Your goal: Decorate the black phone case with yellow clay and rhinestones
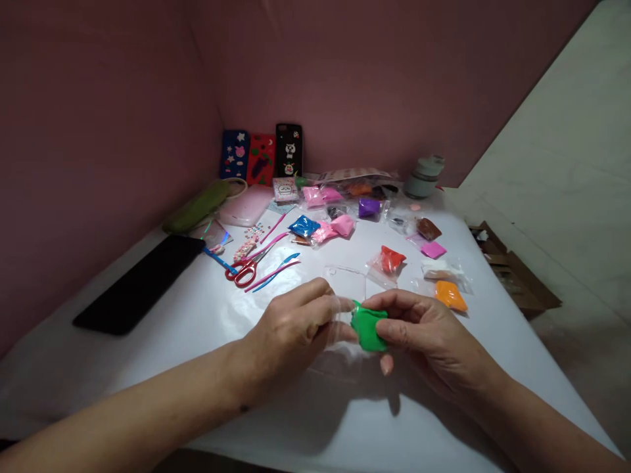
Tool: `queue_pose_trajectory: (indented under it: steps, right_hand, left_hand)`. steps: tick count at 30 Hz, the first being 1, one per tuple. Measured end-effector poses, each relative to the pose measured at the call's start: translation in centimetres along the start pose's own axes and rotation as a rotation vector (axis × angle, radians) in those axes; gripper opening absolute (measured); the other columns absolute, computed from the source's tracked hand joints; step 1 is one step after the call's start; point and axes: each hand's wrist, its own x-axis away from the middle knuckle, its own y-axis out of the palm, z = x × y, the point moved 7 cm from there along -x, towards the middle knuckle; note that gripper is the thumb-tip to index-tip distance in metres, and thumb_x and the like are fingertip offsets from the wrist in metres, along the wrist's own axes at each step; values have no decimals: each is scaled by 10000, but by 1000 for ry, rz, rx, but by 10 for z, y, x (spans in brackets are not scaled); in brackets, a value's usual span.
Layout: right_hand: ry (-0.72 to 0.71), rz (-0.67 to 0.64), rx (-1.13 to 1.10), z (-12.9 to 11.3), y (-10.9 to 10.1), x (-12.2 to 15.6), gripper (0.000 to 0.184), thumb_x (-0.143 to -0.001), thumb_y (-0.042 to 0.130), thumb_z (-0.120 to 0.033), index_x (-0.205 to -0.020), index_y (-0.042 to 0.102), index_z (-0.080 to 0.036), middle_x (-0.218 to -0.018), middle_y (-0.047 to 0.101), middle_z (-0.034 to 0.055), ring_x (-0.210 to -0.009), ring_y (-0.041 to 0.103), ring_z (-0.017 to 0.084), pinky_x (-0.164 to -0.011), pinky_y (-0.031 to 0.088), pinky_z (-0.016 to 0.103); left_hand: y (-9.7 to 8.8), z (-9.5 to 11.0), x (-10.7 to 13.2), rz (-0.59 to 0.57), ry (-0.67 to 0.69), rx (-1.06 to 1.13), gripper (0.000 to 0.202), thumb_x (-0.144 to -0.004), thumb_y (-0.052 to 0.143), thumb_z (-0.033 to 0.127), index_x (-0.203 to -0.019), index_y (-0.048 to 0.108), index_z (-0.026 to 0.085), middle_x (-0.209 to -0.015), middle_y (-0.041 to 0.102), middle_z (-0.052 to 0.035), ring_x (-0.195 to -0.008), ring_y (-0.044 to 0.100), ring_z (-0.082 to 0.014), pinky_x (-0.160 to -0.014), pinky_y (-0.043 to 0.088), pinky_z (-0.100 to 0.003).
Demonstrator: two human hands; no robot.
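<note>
A soft green lump of modelling clay point(371, 327) is held above the front of the table, between my two hands. My right hand point(419, 332) pinches its right side, thumb on top. At its left edge, the fingertips of my left hand point(300, 322) grip the clay, with a clear plastic bag point(340, 328) around those fingers. Just behind the hands lies a clear phone case point(348, 279), partly covered by them. Packets of red clay point(392, 259) and orange clay point(450, 295) lie beyond my right hand.
Red-handled scissors point(242, 272) lie among pink and blue plastic tools point(276, 272). On the left is a black flat slab point(140, 286). Three decorated phone cases point(261, 157) lean on the back wall. More bagged clay point(304, 226) and a grey-green jar point(424, 177) are farther back.
</note>
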Motion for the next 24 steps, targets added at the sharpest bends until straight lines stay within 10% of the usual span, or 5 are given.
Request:
queue_pose_trajectory:
  steps: [11,24]
  right_hand:
    - [1,97,-19,-6,-4,0,171,-702,794,-242,-844,719,-185,-708,632,-21,-637,550,78,-602,432,196]
    - [-112,156,631,-24,3,10,303,-907,508,-372,-677,560,-181,-611,470,-44,-578,422,99,-542,351,234]
  left_hand:
    - [6,10,6,-67,47,108,242,-870,543,47,-1082,638,113,-790,567,-36,-689,543,-72,-608,457,-152]
    - [11,14,14,-135,64,52,257,-873,575,117,-1124,576,62,-847,548,-66,-750,511,-122,-644,459,-230]
